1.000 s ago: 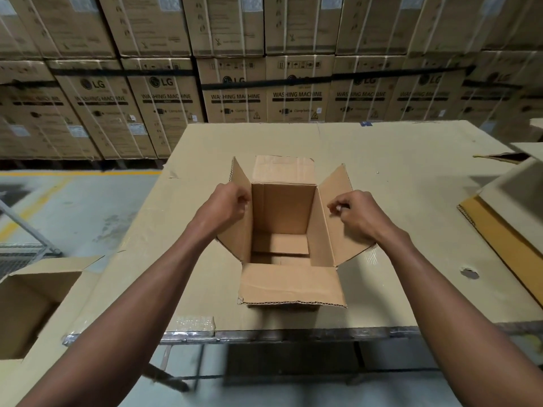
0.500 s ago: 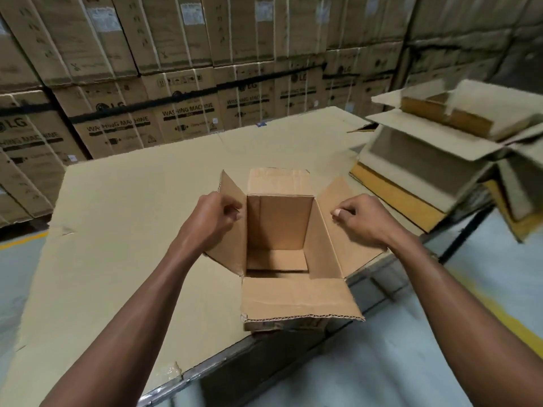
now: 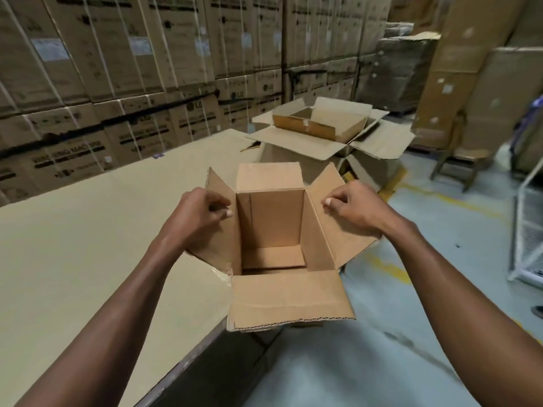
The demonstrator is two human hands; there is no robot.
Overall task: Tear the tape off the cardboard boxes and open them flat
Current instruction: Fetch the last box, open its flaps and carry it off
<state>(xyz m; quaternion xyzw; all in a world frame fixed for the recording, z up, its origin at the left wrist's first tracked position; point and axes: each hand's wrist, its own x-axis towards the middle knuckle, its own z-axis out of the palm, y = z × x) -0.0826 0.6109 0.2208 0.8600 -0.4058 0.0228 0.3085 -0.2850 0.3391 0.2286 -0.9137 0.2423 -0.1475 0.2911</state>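
one open box (image 3: 271,227), four flaps out. my left hand (image 3: 196,216) pinches its left flap (image 3: 219,201), my right hand (image 3: 354,207) its right flap (image 3: 338,230). two opened boxes (image 3: 323,127) behind.

Pretty clearly a warehouse: the back wall is just stacked washing machine cartons (image 3: 141,83) with LG logos, strapped and labelled, rows high. Concrete floor (image 3: 440,230) with yellow painted lines, a big work table (image 3: 88,230) covered in cardboard sheet, opened empty boxes (image 3: 329,133) piled nearby, and a wire cage cart (image 3: 529,230) at the right edge.
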